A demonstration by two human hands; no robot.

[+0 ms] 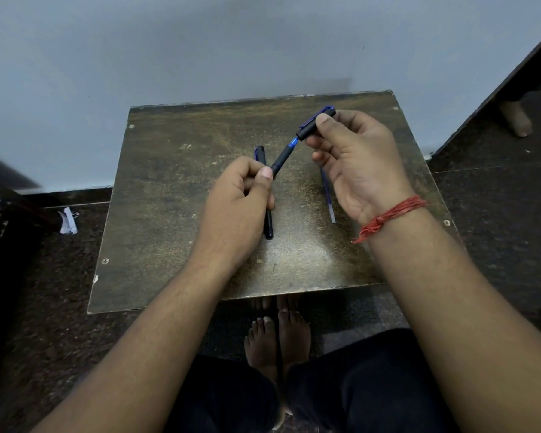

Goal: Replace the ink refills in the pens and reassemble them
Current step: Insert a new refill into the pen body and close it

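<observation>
Pale grey wall and dark speckled floor frame a scuffed brown wooden worktop, where a seated person works barefoot. Above its centre the left hand is clenched around the lower end of a black pen barrel with a blue tip section, which slants up and to the right. The right hand, a red thread tied at its wrist, pinches a short black pen cap with a blue clip between thumb and fingers. Cap and barrel share one long axis, the cap's mouth just beyond the blue tip, so the two pieces look set to part or join along that line; which one cannot be told. A second black pen lies on the worktop beneath the left hand, and a thin clear refill with blue ink lies beneath the right.
</observation>
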